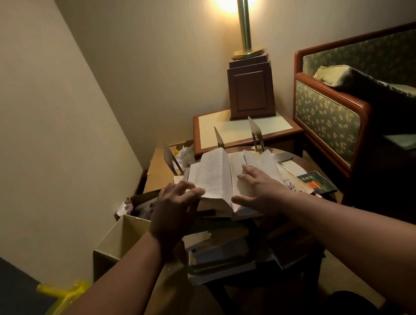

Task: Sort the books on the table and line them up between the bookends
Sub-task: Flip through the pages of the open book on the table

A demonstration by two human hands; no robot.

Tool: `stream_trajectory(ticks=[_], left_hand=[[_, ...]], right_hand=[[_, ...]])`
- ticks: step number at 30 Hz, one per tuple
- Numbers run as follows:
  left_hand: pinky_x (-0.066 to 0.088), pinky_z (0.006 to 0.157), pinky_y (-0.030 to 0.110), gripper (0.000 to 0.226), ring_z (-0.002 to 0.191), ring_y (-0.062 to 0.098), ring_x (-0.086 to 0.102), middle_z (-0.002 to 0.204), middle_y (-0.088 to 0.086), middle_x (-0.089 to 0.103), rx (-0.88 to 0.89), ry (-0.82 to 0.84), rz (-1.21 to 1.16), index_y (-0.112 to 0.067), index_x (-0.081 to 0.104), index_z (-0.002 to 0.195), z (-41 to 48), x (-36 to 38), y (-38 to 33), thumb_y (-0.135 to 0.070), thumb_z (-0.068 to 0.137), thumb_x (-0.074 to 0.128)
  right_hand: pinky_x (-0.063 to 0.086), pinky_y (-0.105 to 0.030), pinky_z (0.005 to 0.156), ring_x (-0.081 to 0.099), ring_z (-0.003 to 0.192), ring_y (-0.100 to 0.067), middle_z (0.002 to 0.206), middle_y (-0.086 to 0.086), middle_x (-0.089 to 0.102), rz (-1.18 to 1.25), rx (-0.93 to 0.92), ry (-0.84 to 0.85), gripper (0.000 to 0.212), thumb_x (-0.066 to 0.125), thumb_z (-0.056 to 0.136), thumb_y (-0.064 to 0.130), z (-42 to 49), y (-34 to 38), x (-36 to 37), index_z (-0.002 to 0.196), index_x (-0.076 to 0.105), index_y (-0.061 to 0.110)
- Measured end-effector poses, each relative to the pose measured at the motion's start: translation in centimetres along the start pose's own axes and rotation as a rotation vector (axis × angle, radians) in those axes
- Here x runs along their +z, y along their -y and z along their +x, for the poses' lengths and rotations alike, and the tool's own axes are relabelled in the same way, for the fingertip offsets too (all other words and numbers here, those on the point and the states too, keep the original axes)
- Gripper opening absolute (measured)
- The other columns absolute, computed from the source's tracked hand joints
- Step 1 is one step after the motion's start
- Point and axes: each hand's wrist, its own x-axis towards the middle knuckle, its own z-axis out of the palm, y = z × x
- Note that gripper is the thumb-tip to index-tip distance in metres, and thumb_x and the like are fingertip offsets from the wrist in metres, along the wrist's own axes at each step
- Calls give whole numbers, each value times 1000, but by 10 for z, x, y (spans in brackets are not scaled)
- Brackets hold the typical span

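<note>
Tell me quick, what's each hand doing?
Left hand: grips the left pages of the open book.
Right hand: open, flat on its right page.

A thick, pale open book [217,179] lies face up before me, on top of a messy stack of books [221,255] on the tabletop [304,162]. Three thin metal bookends [255,133] stand upright just behind it. A green book [317,182] lies flat to its right.
</note>
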Motion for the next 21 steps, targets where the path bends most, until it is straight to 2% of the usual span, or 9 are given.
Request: stream_trajectory(ticks=[5, 10, 13, 15, 18, 21], left_hand=[[56, 70, 43, 30, 93, 25, 66, 104, 6, 71, 93, 77, 119, -18, 72, 110, -28, -3, 9, -30, 83, 66], [57, 76, 40, 30, 94, 23, 68, 104, 6, 71, 238, 76, 165, -18, 73, 107, -35, -2, 9, -31, 80, 71], [59, 83, 42, 36, 109, 25, 63, 118, 7, 65, 213, 138, 111, -20, 66, 111, -27, 1, 10, -26, 77, 78], [59, 86, 41, 43, 117, 25, 61, 128, 7, 62, 214, 197, 66, -21, 60, 115, -19, 2, 10, -23, 77, 79], [60, 83, 36, 64, 109, 24, 66, 124, 9, 65, 220, 283, -39, -18, 51, 127, -9, -1, 6, -18, 72, 83], [58, 86, 34, 73, 110, 23, 65, 127, 8, 64, 213, 245, -35, -23, 43, 142, -7, 0, 2, -16, 79, 78]], right_hand=[[10, -44, 119, -3, 151, -19, 165, 6, -3, -18, -24, 21, 86, 60, 85, 63, 3, -3, -1, 155, 23, 29], [23, -48, 117, 8, 150, -23, 164, 9, 5, 25, -37, 66, 82, 67, 81, 62, 6, -1, -9, 150, 36, 30], [26, -47, 116, 20, 146, -23, 161, 3, 19, 40, -25, 74, 68, 58, 88, 61, 9, 8, -21, 145, 47, 25], [33, -43, 113, 30, 140, -21, 154, 1, 33, 22, -33, 53, 52, 54, 95, 52, 14, 12, -26, 137, 56, 23], [40, -39, 108, 41, 129, -17, 143, 2, 45, 0, -45, -17, 33, 60, 95, 36, 21, 9, -25, 126, 65, 25], [41, -38, 106, 40, 128, -18, 141, 3, 46, -22, -41, -57, 32, 62, 93, 40, 25, 5, -20, 122, 67, 27]])
